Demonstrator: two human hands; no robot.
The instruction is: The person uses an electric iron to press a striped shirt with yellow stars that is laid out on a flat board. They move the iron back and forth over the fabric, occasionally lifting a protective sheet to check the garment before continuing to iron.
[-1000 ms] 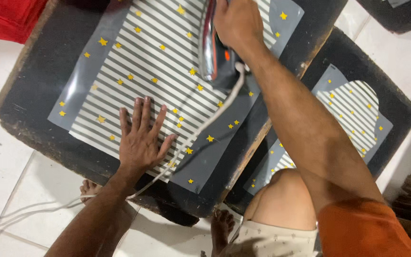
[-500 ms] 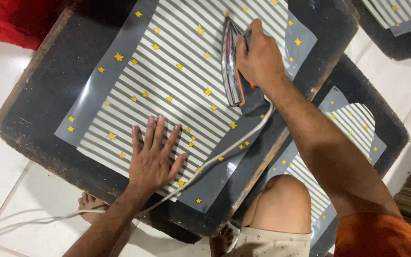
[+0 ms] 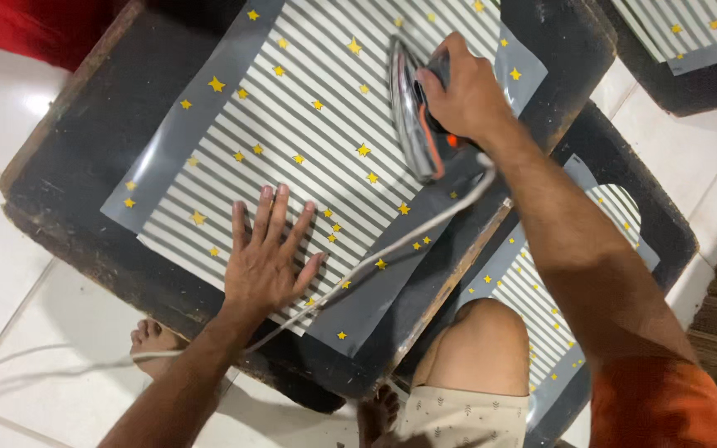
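Knee: bare knee point(image 3: 479, 344) sat nearest the camera, just off the near right corner of the dark board point(image 3: 68, 191), partly covering a second striped sheet point(image 3: 541, 307) on a lower board beside it.
Foot: bare foot point(image 3: 153, 338) showed under the dark board's near edge.
Cord: white cord point(image 3: 392, 249) ran from the iron across the board's near right part and over the left forearm, off to the floor.
Left hand: left hand point(image 3: 265, 261) lay flat, fingers spread wide, pressing the near edge of the striped star-print sheet point(image 3: 309, 124) on the board.
Sheet: spread across the board's middle, over a grey backing.
Right hand: right hand point(image 3: 462, 95) was closed round the handle of the iron point(image 3: 412, 116), tipped on its side at the board's far right.
Far: red cloth point(image 3: 35, 29) lay beyond the board's far left corner.
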